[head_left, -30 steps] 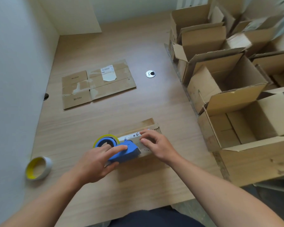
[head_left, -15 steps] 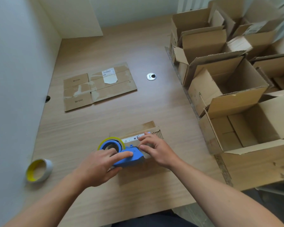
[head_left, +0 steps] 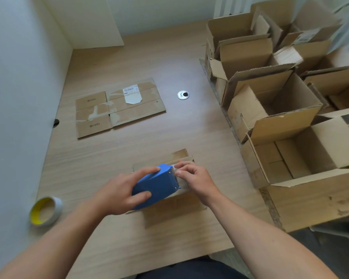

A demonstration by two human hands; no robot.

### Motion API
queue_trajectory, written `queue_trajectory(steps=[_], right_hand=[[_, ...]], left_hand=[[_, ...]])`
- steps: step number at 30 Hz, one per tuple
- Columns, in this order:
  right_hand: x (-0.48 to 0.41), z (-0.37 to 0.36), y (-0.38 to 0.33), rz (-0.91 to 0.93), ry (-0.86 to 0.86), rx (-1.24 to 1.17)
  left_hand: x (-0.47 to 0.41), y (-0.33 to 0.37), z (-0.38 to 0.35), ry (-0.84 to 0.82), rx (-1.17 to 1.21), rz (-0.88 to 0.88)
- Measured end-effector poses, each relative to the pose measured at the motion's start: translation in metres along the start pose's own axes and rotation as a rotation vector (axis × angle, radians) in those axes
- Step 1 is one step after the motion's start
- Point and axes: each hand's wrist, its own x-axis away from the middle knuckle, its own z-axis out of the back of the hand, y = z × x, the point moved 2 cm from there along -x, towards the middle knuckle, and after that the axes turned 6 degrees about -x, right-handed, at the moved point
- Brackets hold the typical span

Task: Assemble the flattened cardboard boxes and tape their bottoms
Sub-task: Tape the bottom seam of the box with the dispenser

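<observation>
**Cardboard box (head_left: 174,211) bottom-up near the table's front edge, dispenser laid across it**

The left hand (head_left: 117,191) wraps the body of the blue tape dispenser (head_left: 156,184). The thumb lies on its near side and the fingers reach over the top, so the tool is pressed flat onto the box's upturned bottom. That grip suits dragging the dispenser along the seam with steady downward pressure.

The right hand (head_left: 194,178) sits just beside the dispenser's front end. Its fingers are bent and the fingertips are down on the box top. Whether they pinch a tape end or only press on the cardboard cannot be made out. Either way, the hand seems placed to stop the small, light box sliding or its flaps springing up as the tool bears on it.

The box stands directly under both hands, close to the person's body, where both arms can lean on it. The step in hand looks like taping the bottom.

Farther back on the wooden table (head_left: 199,133), well apart from the hands, a flattened box (head_left: 119,109) lies with its label up, not yet assembled. A spare tape roll (head_left: 45,210) rests at the left, within reach. A metal cable grommet (head_left: 183,95) is set into the tabletop. Along the right edge, the assembled boxes (head_left: 290,152) stand open side up, packed side by side, probably kept there to leave the working spot free.
</observation>
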Motion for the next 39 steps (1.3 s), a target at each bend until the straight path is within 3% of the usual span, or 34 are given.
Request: queue_trajectory(steps=[4,12,15,18,39], right_hand=[[-0.005,0.014,-0.003,-0.018,0.151,-0.138],[-0.007,0.026,-0.003,-0.093,0.213,-0.225],[-0.007,0.040,-0.004,-0.148,0.318,-0.319],[-0.001,0.057,-0.005,-0.177,0.396,-0.225],[-0.006,0.058,0.002,-0.440,0.309,0.150]], left_hand=[[-0.005,-0.007,0.007,-0.079,-0.063,0.043],[-0.028,-0.001,0.006,-0.197,-0.099,0.154],[-0.032,0.000,0.001,-0.205,-0.146,0.166],[-0.037,0.001,-0.001,-0.223,-0.165,0.172],[-0.052,0.009,0.008,-0.302,-0.117,0.237]])
